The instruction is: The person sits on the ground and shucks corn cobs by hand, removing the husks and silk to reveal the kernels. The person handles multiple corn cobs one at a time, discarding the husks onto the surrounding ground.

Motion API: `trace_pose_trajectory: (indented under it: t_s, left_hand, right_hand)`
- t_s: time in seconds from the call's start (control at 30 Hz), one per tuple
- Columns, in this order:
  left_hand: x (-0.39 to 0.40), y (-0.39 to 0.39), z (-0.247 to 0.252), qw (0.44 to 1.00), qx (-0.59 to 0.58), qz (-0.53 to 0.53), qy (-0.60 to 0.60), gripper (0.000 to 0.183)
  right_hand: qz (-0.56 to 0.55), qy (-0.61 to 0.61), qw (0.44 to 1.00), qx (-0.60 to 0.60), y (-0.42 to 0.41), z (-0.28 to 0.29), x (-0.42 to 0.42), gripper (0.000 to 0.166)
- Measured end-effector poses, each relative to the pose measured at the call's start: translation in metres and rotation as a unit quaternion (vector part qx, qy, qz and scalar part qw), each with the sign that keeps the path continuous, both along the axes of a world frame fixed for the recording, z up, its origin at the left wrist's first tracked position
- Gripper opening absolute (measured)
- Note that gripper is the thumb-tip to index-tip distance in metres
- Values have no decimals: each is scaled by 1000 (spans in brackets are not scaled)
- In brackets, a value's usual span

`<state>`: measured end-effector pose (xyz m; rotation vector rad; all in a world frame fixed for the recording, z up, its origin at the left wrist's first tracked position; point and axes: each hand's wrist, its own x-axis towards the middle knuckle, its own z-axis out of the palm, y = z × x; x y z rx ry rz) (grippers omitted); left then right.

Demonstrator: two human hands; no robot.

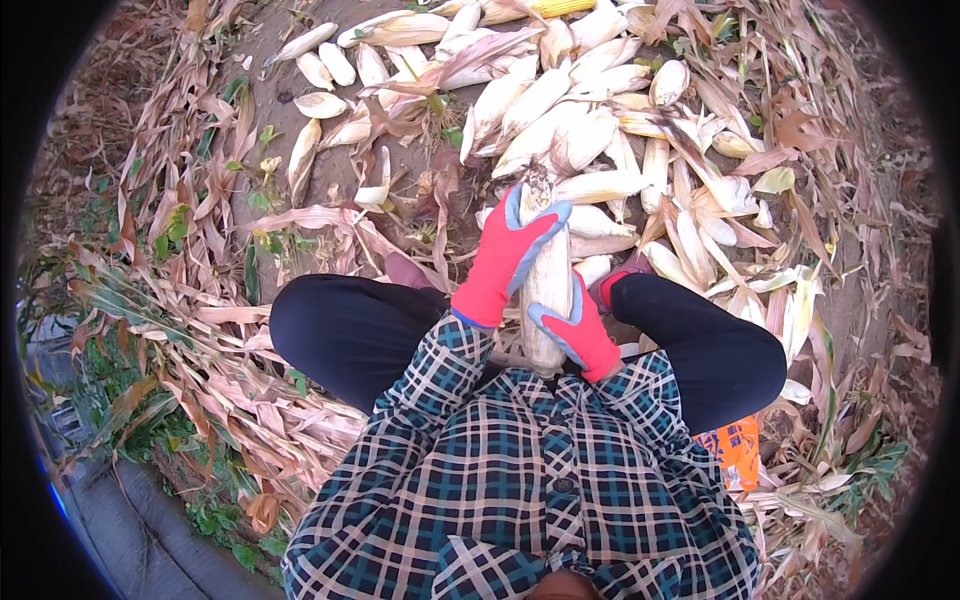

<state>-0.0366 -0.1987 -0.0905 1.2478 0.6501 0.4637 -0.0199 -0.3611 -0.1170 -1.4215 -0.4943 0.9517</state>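
Both hands wear red gloves with grey-coated palms and fingers. Between them is an ear of corn in its pale husk [547, 285], its dark, frayed tip pointing away from my body. My left hand [506, 251] grips the upper part of the ear, with thumb and fingers around it. Lower down, near the stalk end, my right hand [577, 326] holds the ear from the right side. Just beyond the hands lies a loose heap of husked-over corn ears [540, 112]. A bare yellow cob [562, 7] shows at the far edge of the heap.
Dry corn stalks and leaves [300, 420] lie on the left, with more on the right. My bent knees flank the held ear. An orange bag [739, 450] bearing writing sits by my right side. Dark sheeting [157, 532] lies at the lower left.
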Motion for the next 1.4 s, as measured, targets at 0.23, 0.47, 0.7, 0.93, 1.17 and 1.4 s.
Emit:
trace_pose_trajectory:
  t_s: [0.23, 0.47, 0.7, 0.93, 1.17, 1.4]
  left_hand:
    - [1, 8, 6, 999, 1, -23, 27, 50]
    - [-7, -3, -13, 999, -33, 37, 10, 36]
    - [-18, -12, -9, 992, 96, 86, 5, 37]
    - [-13, -19, -22, 966, -193, 114, -132, 45]
    - [-13, -21, -36, 946, -270, 66, -168, 50]
    - [8, -38, -17, 931, -307, 50, -191, 49]
  right_hand:
    - [-1, -134, 990, -54, -2, 12, -8, 88]
    - [13, -135, 987, -89, -13, 9, -14, 92]
    - [17, 23, 1000, -8, -14, -3, -5, 82]
    - [-12, 235, 970, 65, -14, -4, -3, 71]
    - [-92, 141, 982, 86, -17, -17, -4, 73]
    - [-107, 27, 993, 42, 13, 21, 61, 58]
